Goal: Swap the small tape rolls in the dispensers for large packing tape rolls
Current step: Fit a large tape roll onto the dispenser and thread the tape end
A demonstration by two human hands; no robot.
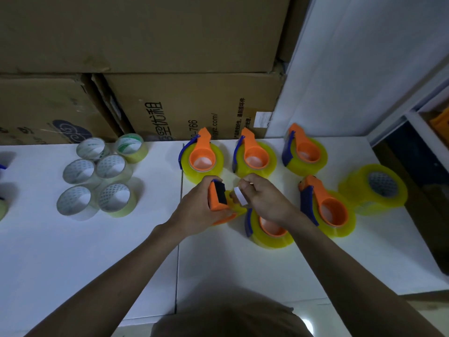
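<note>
My left hand (196, 210) grips an orange dispenser (217, 198) with a dark blue cutter end, loaded with yellow tape, lifted above the white table (97, 251). My right hand (263, 199) pinches the white tab (240, 196) at the tape's free end beside the dispenser head. Several orange dispensers loaded with large yellow rolls lie around: three in a back row (202, 159) (255, 158) (305, 154), one on the right (328, 207), one partly under my right wrist (269, 231). A bare large yellow roll (374, 188) stands at far right. Several small clear rolls (107, 171) cluster on the left.
Stacked cardboard boxes (170, 100) stand along the table's back edge. A white wall panel (352, 69) rises at the back right, with a white shelf unit (425, 132) beside it. More tape pieces peek in at the far left edge (2, 188).
</note>
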